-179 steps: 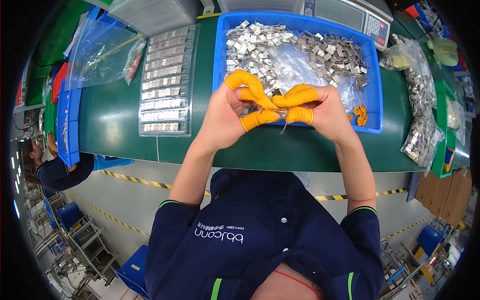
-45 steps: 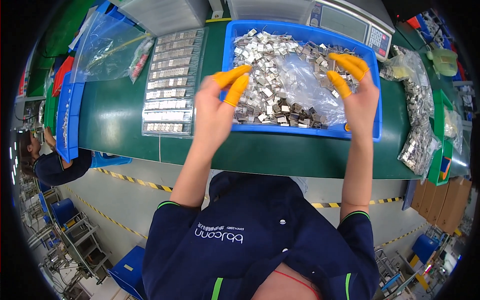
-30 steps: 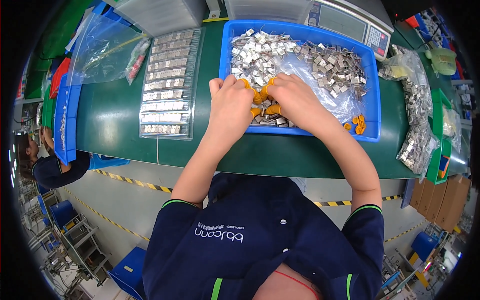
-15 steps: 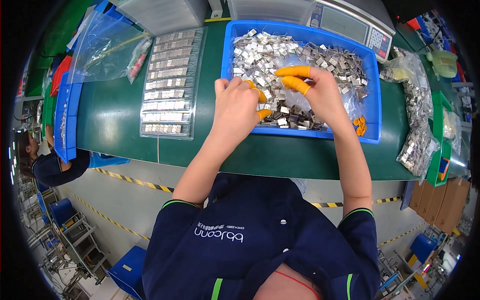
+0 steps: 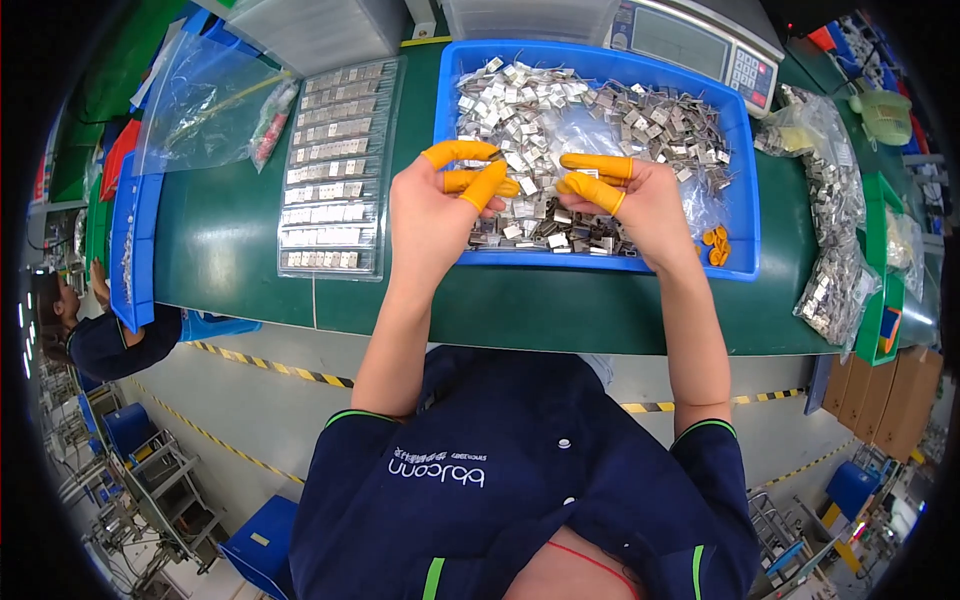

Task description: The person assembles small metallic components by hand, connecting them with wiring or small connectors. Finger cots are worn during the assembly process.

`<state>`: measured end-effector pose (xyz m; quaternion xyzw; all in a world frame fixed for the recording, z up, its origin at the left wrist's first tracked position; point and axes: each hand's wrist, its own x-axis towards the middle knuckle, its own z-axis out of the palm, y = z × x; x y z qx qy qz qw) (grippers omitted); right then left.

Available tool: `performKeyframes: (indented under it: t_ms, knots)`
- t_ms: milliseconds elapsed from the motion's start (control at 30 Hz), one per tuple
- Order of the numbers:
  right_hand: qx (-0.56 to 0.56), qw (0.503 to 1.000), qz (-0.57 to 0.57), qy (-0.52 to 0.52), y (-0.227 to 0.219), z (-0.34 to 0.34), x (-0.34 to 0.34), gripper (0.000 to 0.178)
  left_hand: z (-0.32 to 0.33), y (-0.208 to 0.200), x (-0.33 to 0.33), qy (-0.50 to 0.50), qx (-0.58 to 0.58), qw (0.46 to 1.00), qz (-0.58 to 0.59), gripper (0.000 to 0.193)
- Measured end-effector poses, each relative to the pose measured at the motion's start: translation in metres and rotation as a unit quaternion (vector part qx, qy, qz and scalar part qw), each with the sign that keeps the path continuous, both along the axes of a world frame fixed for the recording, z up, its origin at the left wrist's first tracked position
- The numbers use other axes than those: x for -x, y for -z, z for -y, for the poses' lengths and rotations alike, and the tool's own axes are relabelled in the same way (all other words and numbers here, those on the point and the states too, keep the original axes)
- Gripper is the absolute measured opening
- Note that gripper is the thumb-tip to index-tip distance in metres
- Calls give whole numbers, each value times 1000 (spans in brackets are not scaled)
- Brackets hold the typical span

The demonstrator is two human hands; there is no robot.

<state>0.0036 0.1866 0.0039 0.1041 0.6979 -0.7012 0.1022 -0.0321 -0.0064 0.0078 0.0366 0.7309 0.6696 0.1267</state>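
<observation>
Hands: left hand (image 5: 432,205), right hand (image 5: 640,200) over blue bin (image 5: 745,215) of metal clips (image 5: 540,110) (below fingers); fingers loosely spread, nothing visibly held.

One head-worn fisheye view looks steeply down from above the person's chest, facing forward across the green table (image 5: 250,250). The person's torso fills the near bottom, the blue bin (image 5: 745,215) lies far centre, and straight edges curve toward the dark rim. No second view shares the scene.
</observation>
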Motion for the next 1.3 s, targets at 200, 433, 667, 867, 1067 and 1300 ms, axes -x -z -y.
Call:
performKeyframes:
  t_ms: [200,433,667,867,1067,1300]
  knots:
    - [-11,993,-115,23,12,12,-6,25,1,3,-6,-18,-130,990,48,26]
    - [106,989,-97,29,18,31,-12,24,-6,9,-17,9,-121,992,45,26]
    - [87,986,-96,104,6,31,-12,25,-11,18,-13,-34,-98,994,-47,26]
    - [111,974,-145,136,6,27,-16,19,-19,14,-17,-25,-111,992,-52,27]
    - [-58,957,-253,129,-1,25,-23,17,-18,13,-21,-2,-127,992,-9,24]
    - [173,963,-116,169,-7,33,-29,19,-10,11,-21,38,-192,979,52,25]
